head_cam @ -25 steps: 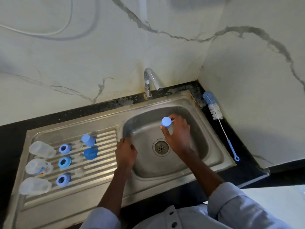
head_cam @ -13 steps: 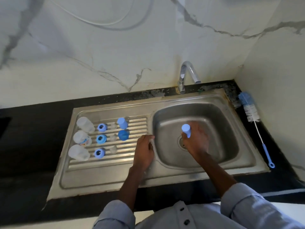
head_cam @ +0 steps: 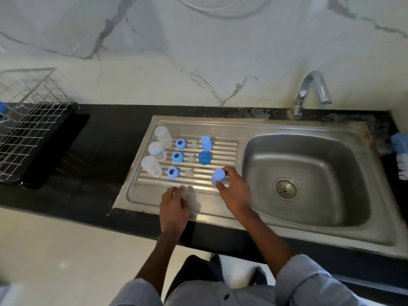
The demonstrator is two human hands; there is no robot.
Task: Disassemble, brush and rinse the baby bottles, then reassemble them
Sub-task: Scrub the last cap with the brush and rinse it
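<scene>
Gripping blue cap (head_cam: 218,176) w/ right hand (head_cam: 234,191) over drainboard (head_cam: 141,195); left hand (head_cam: 174,206) fingers loose.

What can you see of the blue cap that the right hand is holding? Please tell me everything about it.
The blue cap is a small, plain, light blue cup shape that looks like smooth matte plastic. Its closed flat end faces up and it stands nearly upright. The right hand pinches it, thumb at its lower side and fingers behind it. It is at the right end of the ribbed draining board, near the basin, as the third cap in a column with two other blue caps. Whether its bottom already touches the board cannot be told.
</scene>
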